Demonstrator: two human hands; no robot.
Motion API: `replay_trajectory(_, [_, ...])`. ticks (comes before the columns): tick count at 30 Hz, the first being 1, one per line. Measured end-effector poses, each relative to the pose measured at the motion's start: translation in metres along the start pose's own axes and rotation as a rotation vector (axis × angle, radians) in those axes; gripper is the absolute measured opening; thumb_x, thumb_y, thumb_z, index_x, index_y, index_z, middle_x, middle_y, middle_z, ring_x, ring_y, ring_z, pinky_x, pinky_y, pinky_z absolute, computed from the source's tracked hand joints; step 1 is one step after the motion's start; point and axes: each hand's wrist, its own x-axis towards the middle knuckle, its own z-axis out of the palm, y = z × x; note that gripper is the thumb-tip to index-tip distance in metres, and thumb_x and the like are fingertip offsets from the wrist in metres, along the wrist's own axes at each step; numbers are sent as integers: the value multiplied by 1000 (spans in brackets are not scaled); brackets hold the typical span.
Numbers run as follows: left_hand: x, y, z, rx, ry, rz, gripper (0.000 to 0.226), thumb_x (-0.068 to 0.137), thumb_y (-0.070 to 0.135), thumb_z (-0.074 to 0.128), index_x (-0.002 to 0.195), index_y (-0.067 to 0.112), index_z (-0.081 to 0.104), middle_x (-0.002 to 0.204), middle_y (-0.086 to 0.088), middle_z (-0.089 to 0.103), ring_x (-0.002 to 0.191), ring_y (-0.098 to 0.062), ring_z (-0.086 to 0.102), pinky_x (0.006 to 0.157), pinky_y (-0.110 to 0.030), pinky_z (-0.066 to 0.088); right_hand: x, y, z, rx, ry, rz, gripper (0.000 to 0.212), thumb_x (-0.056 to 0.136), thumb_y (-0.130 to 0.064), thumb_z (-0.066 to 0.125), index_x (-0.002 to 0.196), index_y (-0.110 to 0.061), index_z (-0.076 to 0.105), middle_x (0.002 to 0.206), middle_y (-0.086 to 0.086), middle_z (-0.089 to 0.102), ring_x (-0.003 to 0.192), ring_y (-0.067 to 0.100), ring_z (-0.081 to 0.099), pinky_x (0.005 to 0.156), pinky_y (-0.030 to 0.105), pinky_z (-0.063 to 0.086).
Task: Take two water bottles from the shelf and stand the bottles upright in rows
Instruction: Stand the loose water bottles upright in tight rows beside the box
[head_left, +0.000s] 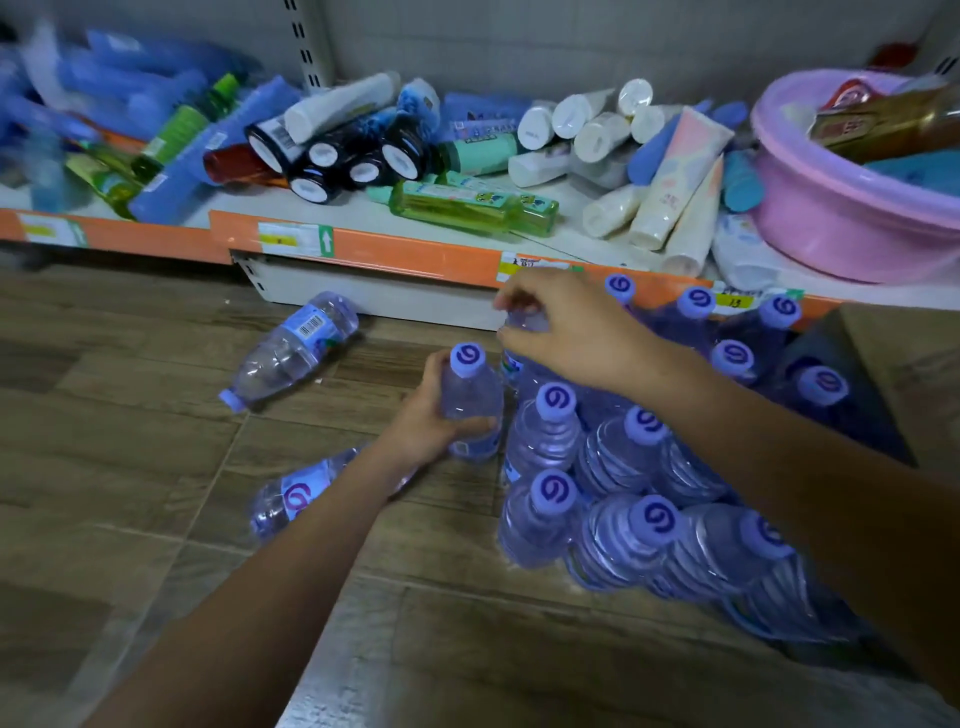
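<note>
Several clear water bottles with lilac caps stand upright in rows on the wooden floor at the right. My left hand grips one upright bottle by its body at the left edge of the rows. Just behind it, my right hand closes over the top of another upright bottle, hiding its cap. Two more bottles lie on their sides on the floor: one near the shelf base, the other partly under my left forearm.
A low shelf with an orange edge strip runs across the back, piled with tubes, dark jars and green bottles. A pink basin sits at its right end. A cardboard box stands at the right, behind the rows.
</note>
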Motion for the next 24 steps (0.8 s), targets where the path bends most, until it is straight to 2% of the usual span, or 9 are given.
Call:
replay_trajectory(2, [-1, 7, 0, -22, -39, -29, 78, 69, -6, 74, 127, 19, 28, 119, -3, 53, 106, -14, 54, 78, -16, 53, -2, -13, 22, -51, -187, 34, 52, 81, -19, 62, 129, -9, 44, 124, 13, 56, 113, 29, 54, 92, 39, 47])
replay_trajectory(4, [-2, 9, -7, 49, -110, -49, 90, 71, -15, 69, 139, 9, 14, 129, -7, 45, 114, -15, 47, 77, -8, 51, -1, -21, 44, -53, -299, 116, 60, 79, -19, 64, 130, -10, 35, 116, 14, 55, 108, 34, 54, 80, 40, 49])
replay_trajectory(5, [-3, 5, -15, 156, -126, -57, 97, 70, -11, 71, 142, 6, 8, 136, -9, 41, 119, -15, 44, 83, -8, 48, 0, -23, 52, -58, -310, 149, 56, 79, -19, 64, 126, -11, 35, 113, 13, 56, 106, 34, 55, 73, 38, 47])
replay_trajectory(8, [-17, -22, -45, 802, -79, -216, 108, 64, 27, 82, 145, 10, 12, 147, -14, 34, 134, -27, 36, 108, -32, 35, 2, -25, 60, -175, -243, 215, 51, 81, -18, 64, 123, -13, 36, 119, 11, 57, 108, 35, 56, 66, 35, 37])
replay_trajectory(11, [-43, -54, -53, 1182, -55, -305, 90, 68, 44, 73, 141, 19, 26, 143, -6, 40, 131, -28, 39, 106, -36, 32, 2, -27, 64, -251, -238, 213, 60, 79, -22, 70, 125, -13, 32, 116, 12, 59, 105, 36, 57, 66, 36, 37])
replay_trajectory(15, [-41, -58, -42, 1304, 48, -256, 57, 79, 35, 60, 127, 15, 40, 130, -10, 52, 118, -33, 50, 94, -37, 41, 6, -27, 65, -249, -245, 215, 53, 80, -17, 68, 117, -13, 31, 95, 10, 53, 84, 32, 52, 63, 36, 36])
replay_trajectory(18, [-37, -40, -56, 1094, 35, -266, 51, 74, 34, 67, 118, 15, 49, 121, -11, 58, 112, -33, 56, 86, -35, 46, 12, -22, 56, -193, -242, 219, 47, 77, -21, 70, 98, -16, 28, 88, 9, 46, 84, 32, 49, 65, 36, 39])
replay_trajectory(21, [-42, -10, -83, 744, 105, -185, 73, 56, 47, 75, 116, 17, 50, 109, -6, 64, 103, -29, 61, 79, -32, 44, 32, -22, 37, -216, -187, 183, 53, 75, -28, 74, 105, -14, 33, 84, 11, 47, 84, 32, 49, 66, 37, 38])
replay_trajectory(24, [-35, 2, -86, 381, 204, -19, 82, 42, 57, 71, 111, 17, 50, 105, -2, 66, 98, -23, 63, 88, -39, 51, 66, -29, 18, -219, -161, 167, 53, 74, -26, 76, 105, -12, 34, 79, 9, 44, 75, 29, 45, 59, 35, 34])
